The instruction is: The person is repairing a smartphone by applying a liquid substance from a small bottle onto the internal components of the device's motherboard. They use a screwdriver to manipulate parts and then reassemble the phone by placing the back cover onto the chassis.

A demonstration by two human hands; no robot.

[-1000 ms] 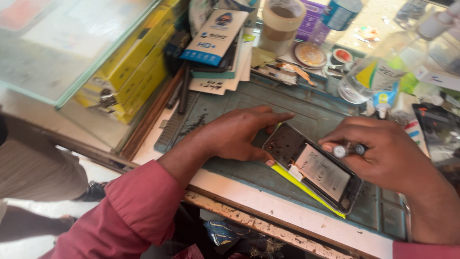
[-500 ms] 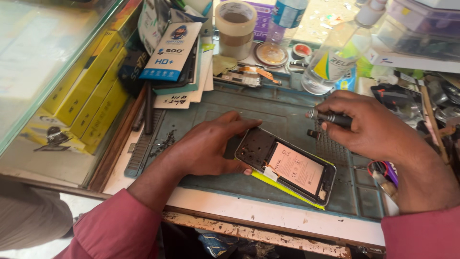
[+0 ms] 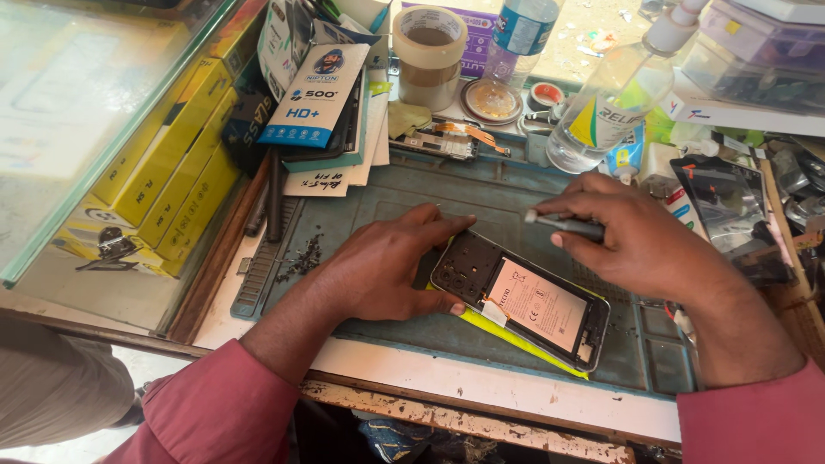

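The left hand lies flat, gripping nothing, pinning the opened smartphone near the front edge of the repair mat. The right hand clenches a small screwdriver just above it. Disassembly appears underway; next, seating the tip squarely matters.

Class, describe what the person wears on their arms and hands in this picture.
Both arms wear pinkish-red long sleeves pushed back, leaving forearms bare. The left hand and right hand are bare: no gloves, rings or watch visible. The fingers have short nails.
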